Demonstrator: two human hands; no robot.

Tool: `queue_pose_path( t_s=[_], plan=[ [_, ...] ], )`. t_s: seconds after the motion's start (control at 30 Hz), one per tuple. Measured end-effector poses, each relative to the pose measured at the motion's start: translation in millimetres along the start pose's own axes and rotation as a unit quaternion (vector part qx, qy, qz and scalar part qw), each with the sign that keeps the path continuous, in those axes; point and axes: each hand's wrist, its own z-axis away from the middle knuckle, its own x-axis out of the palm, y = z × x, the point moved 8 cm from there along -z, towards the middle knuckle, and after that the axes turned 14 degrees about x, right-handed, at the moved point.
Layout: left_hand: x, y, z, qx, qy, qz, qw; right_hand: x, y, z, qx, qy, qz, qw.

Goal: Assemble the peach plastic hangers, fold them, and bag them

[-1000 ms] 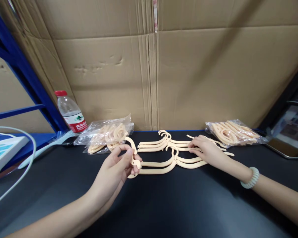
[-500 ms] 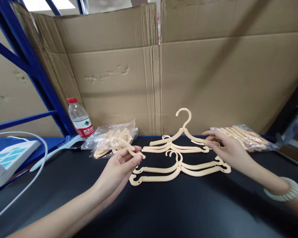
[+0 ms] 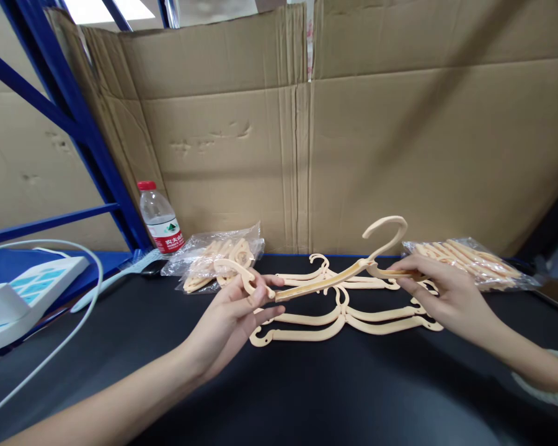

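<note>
My left hand [image 3: 232, 322] is closed in a pinch on a small curved hanger end piece [image 3: 242, 273], beige and hook-shaped. With my right hand [image 3: 444, 291] I grip one arm of a beige plastic hanger [image 3: 324, 282] and hold it tilted above the table, its hook pointing up. The free arm of this hanger reaches to the fingers of my left hand, close by the end piece; whether the two are joined I cannot tell. Below and behind lie several flat hangers [image 3: 307, 335] with notched, hooked ends, partly overlapping.
A clear bag of beige parts [image 3: 214, 260] lies at the back left, another bag [image 3: 465, 260] at the back right. A red-capped water bottle [image 3: 160, 220] stands by the blue frame [image 3: 81, 133]. A white device [image 3: 28, 297] with a cable [image 3: 101, 272] is at the left. Cardboard [image 3: 223, 142] walls the back.
My right hand has lifted the hanger off the table and turned it, bringing its free arm toward the end piece in my left hand. The view has shifted slightly left.
</note>
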Motion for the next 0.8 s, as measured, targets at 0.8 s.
queue_pose_path(
  t_s=[0.8],
  plan=[
    [5.0, -5.1, 1.2, -0.027, -0.036, 0.015, 0.999, -6.3, -18.2, 4.7, -0.052, 0.020, -0.005, 0.998]
  ],
)
